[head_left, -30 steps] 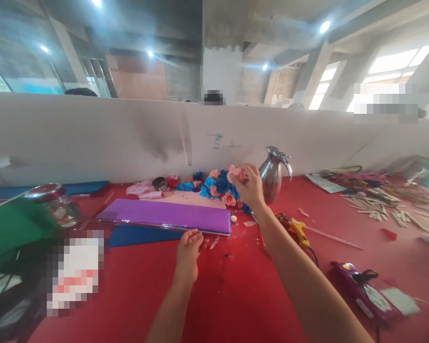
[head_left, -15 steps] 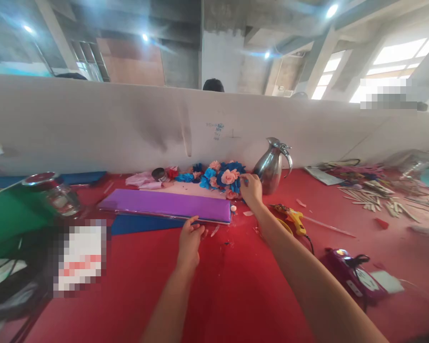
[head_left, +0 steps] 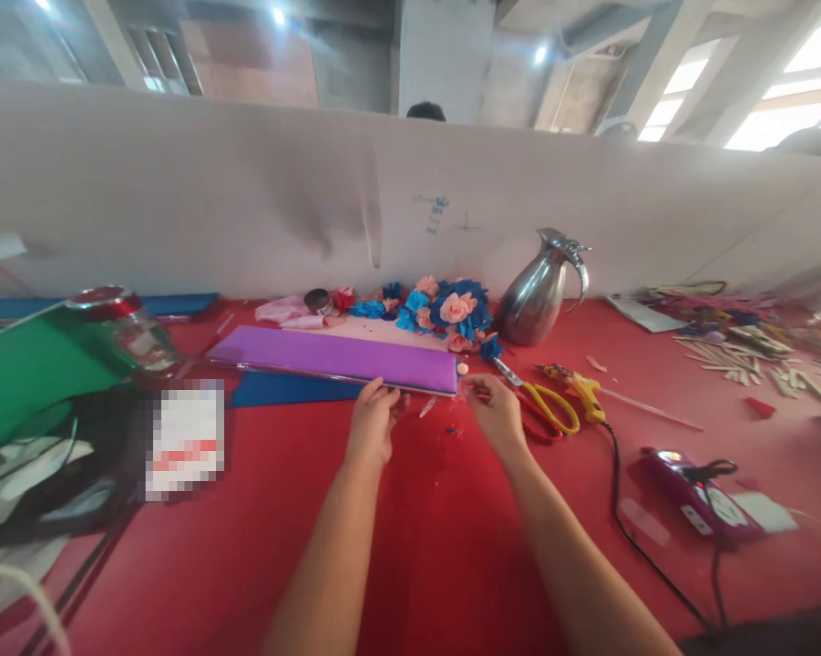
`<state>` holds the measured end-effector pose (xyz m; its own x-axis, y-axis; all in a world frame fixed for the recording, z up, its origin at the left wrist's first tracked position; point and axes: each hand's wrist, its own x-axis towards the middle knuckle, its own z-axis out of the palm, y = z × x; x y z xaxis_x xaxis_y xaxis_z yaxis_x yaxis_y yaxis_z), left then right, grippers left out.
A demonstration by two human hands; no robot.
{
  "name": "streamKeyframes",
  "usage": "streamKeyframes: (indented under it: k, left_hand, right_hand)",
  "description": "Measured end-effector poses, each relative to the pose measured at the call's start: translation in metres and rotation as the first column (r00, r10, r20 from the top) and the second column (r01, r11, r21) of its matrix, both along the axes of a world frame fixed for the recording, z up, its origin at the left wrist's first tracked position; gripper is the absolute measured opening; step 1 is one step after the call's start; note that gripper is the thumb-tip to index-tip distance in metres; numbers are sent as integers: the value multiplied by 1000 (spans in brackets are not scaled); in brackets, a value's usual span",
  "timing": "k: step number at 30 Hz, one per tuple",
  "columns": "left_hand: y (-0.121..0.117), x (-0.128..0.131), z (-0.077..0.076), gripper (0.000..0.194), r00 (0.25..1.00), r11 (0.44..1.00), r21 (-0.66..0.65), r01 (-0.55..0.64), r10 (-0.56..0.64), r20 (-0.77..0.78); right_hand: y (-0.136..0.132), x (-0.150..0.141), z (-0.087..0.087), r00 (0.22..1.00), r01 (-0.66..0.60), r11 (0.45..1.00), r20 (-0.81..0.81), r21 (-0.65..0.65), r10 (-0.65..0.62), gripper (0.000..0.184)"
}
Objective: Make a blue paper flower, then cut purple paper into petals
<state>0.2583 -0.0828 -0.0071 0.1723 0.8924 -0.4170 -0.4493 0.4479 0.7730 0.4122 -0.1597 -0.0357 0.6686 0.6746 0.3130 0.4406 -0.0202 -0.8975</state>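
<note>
My left hand (head_left: pixel 374 424) is at the front edge of a long stack of purple sheets (head_left: pixel 342 358), its fingers loosely bent and apart. Just off the stack's right end is my right hand (head_left: pixel 497 417), with its fingertips drawn together; whatever they may hold is too small to make out. Behind the stack sits a bunch of blue and pink paper flowers (head_left: pixel 456 308). A small dark blue flower (head_left: pixel 491 347) lies at its right side, near the tips of the yellow and red-handled scissors (head_left: pixel 550 407). A small pale ball (head_left: pixel 463 369) rests by the stack's corner.
A steel jug (head_left: pixel 534 292) stands behind the scissors. Right of them lie a yellow glue gun (head_left: pixel 586 397) with a black cord and a purple power strip (head_left: pixel 701 497). Pale sticks (head_left: pixel 724 355) are scattered far right. A red-lidded jar (head_left: pixel 127 328) and green board (head_left: pixel 41 364) are left.
My right hand has come away from the flower bunch, down toward me and beside the purple stack, uncovering the scissors. My left hand stays by the stack's edge. The view has tilted downward.
</note>
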Motion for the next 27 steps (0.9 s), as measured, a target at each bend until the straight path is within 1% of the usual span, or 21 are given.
streamKeyframes:
  k: [3, 5, 6, 9, 10, 13, 15, 18, 22, 24, 27]
  left_hand:
    - [1, 1, -3, 38, 995, 994, -47, 94, -92, 47]
    - [1, 2, -4, 37, 987, 986, -76, 147, -141, 76]
    - [2, 2, -5, 32, 985, 983, -91, 156, -149, 86]
    - [3, 2, -6, 13, 987, 982, -132, 135, -122, 107]
    - [4, 2, -7, 11, 989, 984, -136, 116, -102, 102]
    - [3, 2, -8, 13, 996, 991, -115, 64, -57, 67]
    - [3, 2, -9, 14, 999, 995, -91, 26, -22, 45]
    - [3, 1, -10, 12, 998, 997, -52, -50, 53, 43]
    - [3, -1, -11, 10, 992, 992, -32, -126, 126, 15]
    - [2, -4, -12, 13, 989, 988, -29, -150, 150, -13]
    - [-1, -9, -12, 16, 979, 981, -17, -195, 194, -58]
  right_hand:
    - [6, -2, -12, 997, -34, 989, 70, -142, 45, 27]
    - [7, 0, -17, 994, -50, 981, 91, -186, 68, 30]
    - [6, 2, -18, 992, -54, 979, 101, -199, 75, 30]
    - [1, 12, -20, 988, -8, 976, 150, -217, 42, 29]
    - [-1, 15, -19, 984, 15, 976, 178, -217, 25, 29]
    - [-5, 21, -15, 955, 48, 979, 295, -200, 13, 31]
    - [-5, 21, -12, 941, 50, 980, 339, -192, 19, 28]
    - [-4, 17, -6, 960, 38, 978, 281, -206, 22, 25]
    - [-2, 10, -2, 974, -9, 974, 219, -224, 59, 34]
    - [-2, 5, -2, 978, -69, 973, 179, -218, 110, 33]
    - [0, -4, -5, 976, -207, 963, 33, -174, 216, 29]
